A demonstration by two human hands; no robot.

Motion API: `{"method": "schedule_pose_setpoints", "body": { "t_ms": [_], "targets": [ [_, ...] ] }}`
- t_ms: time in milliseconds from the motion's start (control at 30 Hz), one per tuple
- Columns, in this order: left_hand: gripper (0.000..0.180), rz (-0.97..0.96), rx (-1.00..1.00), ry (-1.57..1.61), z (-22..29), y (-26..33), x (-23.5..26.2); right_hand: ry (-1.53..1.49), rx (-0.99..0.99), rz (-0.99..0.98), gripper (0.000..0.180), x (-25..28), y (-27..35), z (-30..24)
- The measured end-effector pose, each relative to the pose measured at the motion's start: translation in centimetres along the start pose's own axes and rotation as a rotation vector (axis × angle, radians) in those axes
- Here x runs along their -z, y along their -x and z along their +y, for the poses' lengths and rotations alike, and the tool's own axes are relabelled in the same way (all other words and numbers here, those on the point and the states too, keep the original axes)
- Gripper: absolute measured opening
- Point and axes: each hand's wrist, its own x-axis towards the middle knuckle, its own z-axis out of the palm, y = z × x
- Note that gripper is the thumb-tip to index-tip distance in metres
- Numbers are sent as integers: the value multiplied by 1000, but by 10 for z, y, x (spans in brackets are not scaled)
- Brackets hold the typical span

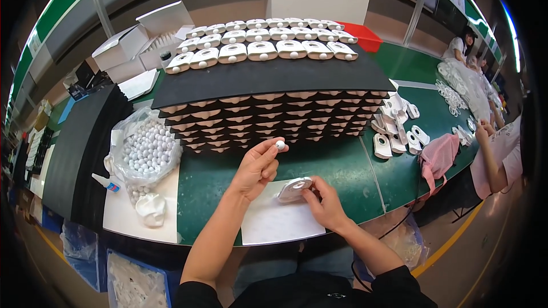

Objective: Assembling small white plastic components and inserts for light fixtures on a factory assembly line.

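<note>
Right now my left hand point(258, 165) pinches a small white ball point(280, 145) at its fingertips, lifted clear so I can see it. My right hand point(324, 202) closes on a white plastic housing point(295, 189), tilted on the white sheet point(279, 219) near me. Bagged balls point(147, 151) sit left on the worktop point(331, 162).
</note>
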Motion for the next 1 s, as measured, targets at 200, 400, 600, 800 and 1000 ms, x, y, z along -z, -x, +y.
{"method": "schedule_pose_setpoints", "body": {
  "t_ms": [200, 400, 600, 800, 1000],
  "targets": [
    [23, 0, 11, 15, -2, 1, 1, 223, 164, 19, 9, -2, -2, -13],
    [22, -19, 6, 14, -3, 3, -2, 92, 64, -47, 10, 1, 2, -12],
    [32, -58, 35, -129, -10, 4, -11, -979, -200, 192, 13, 15, -7, 2],
    [26, -4, 64, -413, -18, 5, -24, -1123, -198, 139, 16, 18, -10, 6],
    [23, 23, -27, -476, -25, 5, -28, -1113, -227, 156, 18, 20, -10, 4]
  ]
}}
